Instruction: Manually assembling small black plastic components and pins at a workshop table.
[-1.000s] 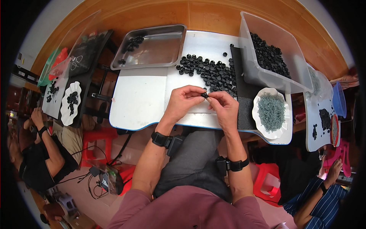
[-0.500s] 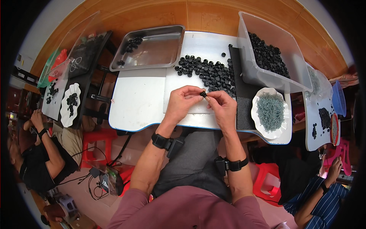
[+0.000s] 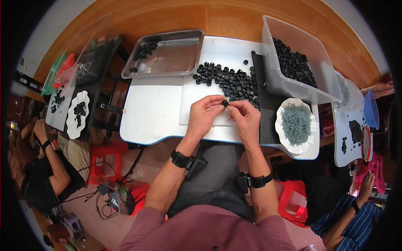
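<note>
Pinched in the fingertip grip of the left hand (image 3: 202, 115) and right hand (image 3: 246, 119) above the desk (image 3: 153, 111), the small black cap (image 3: 225, 103) now appears slightly turned, suggesting its handling remains unfinished.

- Back left on the tabletop (image 3: 150, 111): tray (image 3: 180, 56) holding scattered parts (image 3: 146, 51).
- Right of the tray: loose parts (image 3: 238, 82).
- Back right: bin (image 3: 289, 88) with heaped parts (image 3: 294, 62).
- Before the bin: plate (image 3: 279, 126) bearing strands (image 3: 296, 124).

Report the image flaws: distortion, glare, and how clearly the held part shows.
Head view: strong fisheye bend, the wooden panel arching and the corners black; head view: pale reflections on the metal tray; head view: the black part at both hands' fingertips too small for fine detail.
</note>
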### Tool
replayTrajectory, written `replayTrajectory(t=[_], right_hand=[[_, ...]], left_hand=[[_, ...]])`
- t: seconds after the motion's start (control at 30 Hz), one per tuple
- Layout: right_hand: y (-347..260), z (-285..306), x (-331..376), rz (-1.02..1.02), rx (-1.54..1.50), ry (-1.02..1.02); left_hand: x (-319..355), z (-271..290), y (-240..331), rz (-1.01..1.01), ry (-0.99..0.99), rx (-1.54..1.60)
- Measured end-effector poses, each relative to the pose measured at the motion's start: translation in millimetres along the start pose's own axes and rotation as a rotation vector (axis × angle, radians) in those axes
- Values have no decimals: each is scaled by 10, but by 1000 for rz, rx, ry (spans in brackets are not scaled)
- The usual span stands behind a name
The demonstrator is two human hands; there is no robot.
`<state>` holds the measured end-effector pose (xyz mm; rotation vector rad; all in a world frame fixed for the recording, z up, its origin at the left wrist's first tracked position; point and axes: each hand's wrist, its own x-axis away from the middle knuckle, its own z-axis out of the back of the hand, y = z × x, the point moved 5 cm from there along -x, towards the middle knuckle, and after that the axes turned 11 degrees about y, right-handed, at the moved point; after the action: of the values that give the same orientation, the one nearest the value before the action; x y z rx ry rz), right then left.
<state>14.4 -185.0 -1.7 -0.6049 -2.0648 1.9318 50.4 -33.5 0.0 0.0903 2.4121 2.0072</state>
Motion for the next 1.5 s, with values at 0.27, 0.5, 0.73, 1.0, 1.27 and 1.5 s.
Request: replayTrajectory(t=[0.27,0.5,0.73,1.0,1.27,1.5], right_hand=[[-7,8,4,-20,-7,-33],[-5,3,-14,-44,19,-63],[4,0,-19,-24,16,-60],[22,14,-3,58,31,-34],[9,-9,-8,97,128,-4],[-27,-18,-6,203,205,9]], left_hand=[[-24,63,-3,68,-74,-87],[-67,101,-44,212,-67,24],[-83,108,-96,256,-56,137],[-71,85,-79,238,-21,66],[-81,62,-71,216,13,35],[-79,45,-86,192,29,-11]])
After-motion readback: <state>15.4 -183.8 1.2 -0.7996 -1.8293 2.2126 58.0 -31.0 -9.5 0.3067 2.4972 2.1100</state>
